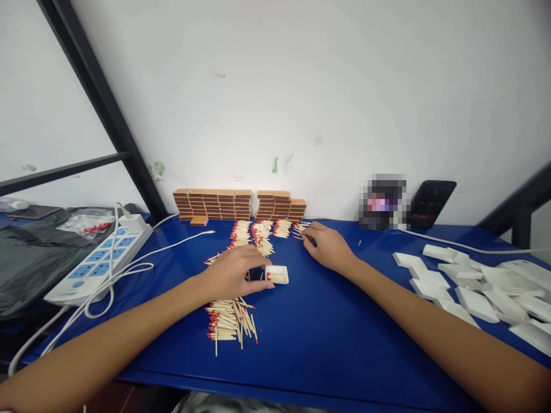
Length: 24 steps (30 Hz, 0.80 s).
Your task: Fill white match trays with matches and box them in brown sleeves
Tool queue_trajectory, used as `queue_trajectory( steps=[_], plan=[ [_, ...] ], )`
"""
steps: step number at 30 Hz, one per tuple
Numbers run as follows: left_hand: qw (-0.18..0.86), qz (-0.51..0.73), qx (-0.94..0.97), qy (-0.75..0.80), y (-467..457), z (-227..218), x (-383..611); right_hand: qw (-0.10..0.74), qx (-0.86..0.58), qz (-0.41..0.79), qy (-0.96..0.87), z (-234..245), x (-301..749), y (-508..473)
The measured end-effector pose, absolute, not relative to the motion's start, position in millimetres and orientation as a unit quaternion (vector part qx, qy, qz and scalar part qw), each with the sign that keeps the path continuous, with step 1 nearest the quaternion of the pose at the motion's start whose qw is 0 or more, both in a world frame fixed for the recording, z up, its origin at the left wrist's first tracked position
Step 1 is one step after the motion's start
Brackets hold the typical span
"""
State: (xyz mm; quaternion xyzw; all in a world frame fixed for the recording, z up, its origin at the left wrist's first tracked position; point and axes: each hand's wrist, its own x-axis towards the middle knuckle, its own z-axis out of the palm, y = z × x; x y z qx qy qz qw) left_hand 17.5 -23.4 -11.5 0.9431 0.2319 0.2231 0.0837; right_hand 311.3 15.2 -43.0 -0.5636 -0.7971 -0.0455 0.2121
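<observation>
Small white tray [284, 269], red-tipped matches [275, 278] inside, left hand [232, 275] holding

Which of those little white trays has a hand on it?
The white tray mid-table, at the left hand's fingertips, with matches inside; the other white trays lie heaped far right, untouched.

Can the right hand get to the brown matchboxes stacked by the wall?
Probably yes. The right hand rests on the blue table in front of the stacked brown cardboard matchboxes; only low bundles of red-tipped wooden matches lie between.
</observation>
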Motion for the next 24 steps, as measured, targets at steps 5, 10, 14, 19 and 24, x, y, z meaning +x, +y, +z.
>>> queue_trajectory(
  steps=[5,10,14,19,24],
  plan=[
    [0.079,0.221,0.944,0.234,-24,-9,18,0.235,-0.571,-0.039,-0.785,-42,313,13],
    [0.082,0.216,0.944,0.237,-24,-9,18,0.235,-0.556,0.020,-0.797,-44,315,18],
    [0.073,0.221,0.943,0.237,-23,-11,18,0.219,-0.562,0.046,-0.796,-44,316,20],
    [0.023,0.246,0.925,0.290,-21,-12,16,0.258,-0.505,0.059,-0.822,-27,307,1],
    [0.030,0.257,0.924,0.282,-22,-12,18,0.256,-0.427,0.040,-0.866,-7,281,-33]
  ],
)
